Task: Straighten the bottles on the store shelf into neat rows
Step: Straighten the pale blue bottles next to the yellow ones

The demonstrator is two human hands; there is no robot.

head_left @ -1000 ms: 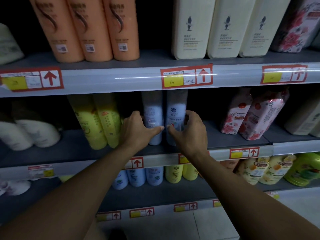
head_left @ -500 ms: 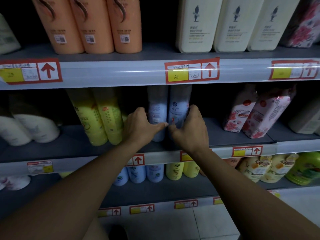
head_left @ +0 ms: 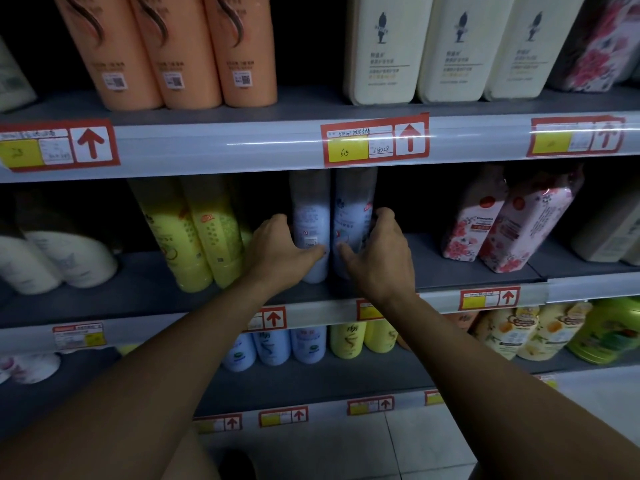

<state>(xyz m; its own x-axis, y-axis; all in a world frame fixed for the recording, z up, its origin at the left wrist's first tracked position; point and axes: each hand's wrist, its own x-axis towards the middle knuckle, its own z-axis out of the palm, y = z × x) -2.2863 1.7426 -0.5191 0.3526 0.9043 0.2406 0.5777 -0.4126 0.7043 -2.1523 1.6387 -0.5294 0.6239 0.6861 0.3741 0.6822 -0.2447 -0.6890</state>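
Note:
Two pale blue bottles stand side by side on the middle shelf point(head_left: 450, 271). My left hand point(head_left: 277, 251) grips the left blue bottle point(head_left: 310, 216), fingers round its left side and thumb across its front. My right hand point(head_left: 377, 254) grips the right blue bottle point(head_left: 351, 209), fingers round its right side, thumb on the front. Both bottles are upright and nearly touch. Their tops are hidden behind the price rail above.
Two yellow bottles point(head_left: 194, 233) lean just left of my left hand; white bottles point(head_left: 62, 258) lie further left. Floral pink bottles point(head_left: 502, 223) lean at the right. Orange bottles point(head_left: 173, 50) and cream bottles point(head_left: 446, 46) fill the upper shelf. More bottles stand on the lower shelf.
Both hands, holding the two blue bottles, have pushed them a little deeper onto the shelf. The view has shifted slightly downward and closer.

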